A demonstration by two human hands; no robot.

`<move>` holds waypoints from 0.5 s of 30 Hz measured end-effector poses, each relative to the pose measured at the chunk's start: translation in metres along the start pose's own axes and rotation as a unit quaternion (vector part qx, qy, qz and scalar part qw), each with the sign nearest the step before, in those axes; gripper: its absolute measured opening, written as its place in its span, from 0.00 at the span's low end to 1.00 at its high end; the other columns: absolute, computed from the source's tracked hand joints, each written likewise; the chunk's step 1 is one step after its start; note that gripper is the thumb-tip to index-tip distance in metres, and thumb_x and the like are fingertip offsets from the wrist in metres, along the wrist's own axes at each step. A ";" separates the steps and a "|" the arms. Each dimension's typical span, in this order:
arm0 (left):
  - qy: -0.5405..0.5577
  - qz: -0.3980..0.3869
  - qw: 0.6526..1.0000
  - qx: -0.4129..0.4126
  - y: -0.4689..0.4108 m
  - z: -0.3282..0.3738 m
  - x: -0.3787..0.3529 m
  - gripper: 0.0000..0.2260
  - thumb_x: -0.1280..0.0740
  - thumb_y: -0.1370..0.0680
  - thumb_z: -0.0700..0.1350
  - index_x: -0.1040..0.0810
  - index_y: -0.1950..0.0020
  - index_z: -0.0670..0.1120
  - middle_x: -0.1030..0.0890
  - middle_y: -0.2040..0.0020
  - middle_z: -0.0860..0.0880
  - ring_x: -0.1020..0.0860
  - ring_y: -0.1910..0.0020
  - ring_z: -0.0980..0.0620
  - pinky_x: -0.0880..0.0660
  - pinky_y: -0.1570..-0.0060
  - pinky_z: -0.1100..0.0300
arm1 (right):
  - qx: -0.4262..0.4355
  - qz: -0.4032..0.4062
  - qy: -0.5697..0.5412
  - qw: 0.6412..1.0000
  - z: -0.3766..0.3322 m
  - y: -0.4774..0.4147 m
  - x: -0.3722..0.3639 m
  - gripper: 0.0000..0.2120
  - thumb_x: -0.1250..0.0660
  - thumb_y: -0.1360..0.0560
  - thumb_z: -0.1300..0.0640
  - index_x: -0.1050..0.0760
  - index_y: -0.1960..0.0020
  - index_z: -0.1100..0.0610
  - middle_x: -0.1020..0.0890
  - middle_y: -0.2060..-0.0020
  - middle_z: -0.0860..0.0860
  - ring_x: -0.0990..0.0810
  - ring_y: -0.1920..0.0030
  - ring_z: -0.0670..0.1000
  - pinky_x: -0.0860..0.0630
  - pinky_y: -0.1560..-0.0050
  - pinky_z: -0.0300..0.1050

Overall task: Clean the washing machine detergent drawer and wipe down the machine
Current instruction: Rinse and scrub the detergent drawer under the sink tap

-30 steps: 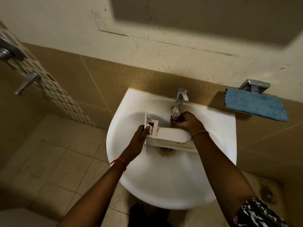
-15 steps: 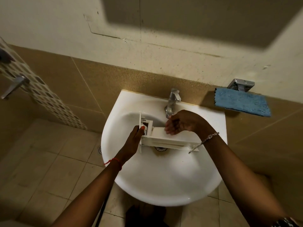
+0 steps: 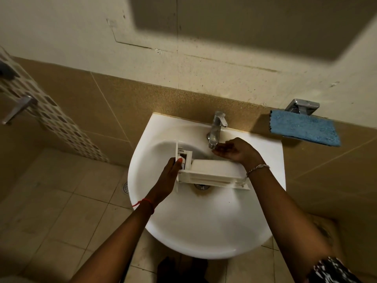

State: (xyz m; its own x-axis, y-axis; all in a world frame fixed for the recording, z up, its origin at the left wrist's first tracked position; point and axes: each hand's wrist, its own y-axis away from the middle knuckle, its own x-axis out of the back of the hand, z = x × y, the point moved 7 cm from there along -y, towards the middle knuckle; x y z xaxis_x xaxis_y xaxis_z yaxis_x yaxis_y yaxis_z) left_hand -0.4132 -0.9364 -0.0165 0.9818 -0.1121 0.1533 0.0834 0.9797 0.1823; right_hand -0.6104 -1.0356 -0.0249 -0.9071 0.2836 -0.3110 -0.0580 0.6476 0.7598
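The white detergent drawer (image 3: 212, 172) lies across the bowl of the white sink (image 3: 204, 227), over the drain, its front panel at the left end. My left hand (image 3: 170, 174) grips that left end, thumb on the drawer's inner part. My right hand (image 3: 236, 151) is cupped, palm up, just under the spout of the chrome tap (image 3: 216, 129), above the drawer's far edge and holding nothing. No running water can be made out.
A blue cloth (image 3: 304, 127) lies on a chrome wall holder right of the sink. A tiled wall stands behind. On the left are a mosaic tile strip, a chrome lever (image 3: 18, 108) and a floor drain (image 3: 125, 187).
My right hand left the tap's spout, turned palm up and now cups under it. My left hand kept its grip on the drawer. The camera shifted slightly.
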 end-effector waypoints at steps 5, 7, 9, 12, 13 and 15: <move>0.013 0.010 0.999 0.028 -0.002 -0.001 0.000 0.11 0.49 0.18 0.49 0.30 0.40 0.51 0.24 0.48 0.55 0.26 0.47 0.61 0.32 0.50 0.79 | -0.062 -0.010 -0.071 0.995 0.019 -0.020 -0.018 0.12 0.51 0.22 0.69 0.29 0.47 0.68 0.25 0.56 0.63 0.26 0.54 0.60 0.28 0.47 0.55; 0.011 0.012 0.999 0.032 -0.001 -0.001 0.000 0.10 0.49 0.18 0.48 0.30 0.42 0.55 0.25 0.48 0.57 0.26 0.48 0.65 0.32 0.51 0.80 | -0.073 -0.019 -0.076 0.994 0.025 -0.025 -0.024 0.11 0.50 0.23 0.68 0.29 0.55 0.65 0.28 0.61 0.60 0.28 0.59 0.56 0.29 0.53 0.50; 0.008 0.016 0.999 0.035 -0.001 -0.002 0.001 0.09 0.48 0.18 0.48 0.30 0.46 0.60 0.25 0.50 0.58 0.26 0.50 0.68 0.32 0.53 0.81 | -0.085 -0.041 -0.066 0.993 0.028 -0.024 -0.029 0.08 0.49 0.30 0.69 0.32 0.59 0.62 0.32 0.65 0.56 0.33 0.63 0.52 0.34 0.58 0.43; 0.005 0.012 0.999 0.042 -0.003 -0.003 0.000 0.09 0.49 0.18 0.48 0.30 0.47 0.60 0.25 0.50 0.55 0.26 0.50 0.63 0.32 0.53 0.80 | -0.088 -0.068 -0.002 0.994 0.022 -0.017 -0.027 0.08 0.48 0.36 0.69 0.35 0.62 0.60 0.31 0.71 0.54 0.38 0.67 0.49 0.41 0.65 0.40; 0.004 0.012 0.999 0.042 -0.004 -0.003 0.000 0.09 0.49 0.18 0.48 0.30 0.47 0.60 0.25 0.50 0.56 0.26 0.50 0.63 0.32 0.53 0.81 | -0.083 -0.067 0.027 0.994 0.019 -0.015 -0.022 0.07 0.48 0.34 0.69 0.35 0.63 0.59 0.32 0.73 0.54 0.39 0.68 0.48 0.42 0.66 0.39; 0.001 0.013 0.999 0.039 -0.004 -0.004 0.001 0.10 0.48 0.18 0.48 0.30 0.45 0.59 0.24 0.50 0.58 0.25 0.51 0.67 0.32 0.54 0.81 | -0.080 -0.058 0.066 0.993 0.011 -0.011 -0.010 0.12 0.52 0.27 0.68 0.38 0.66 0.58 0.34 0.76 0.53 0.40 0.70 0.48 0.43 0.69 0.38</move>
State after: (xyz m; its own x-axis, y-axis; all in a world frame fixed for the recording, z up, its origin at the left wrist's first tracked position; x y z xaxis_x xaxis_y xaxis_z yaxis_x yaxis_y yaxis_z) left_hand -0.4116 -0.9393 -0.0213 0.9839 -0.0869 0.1565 0.0450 0.9662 0.2537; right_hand -0.5963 -1.0377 -0.0371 -0.9366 0.1116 -0.3323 -0.2214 0.5465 0.8077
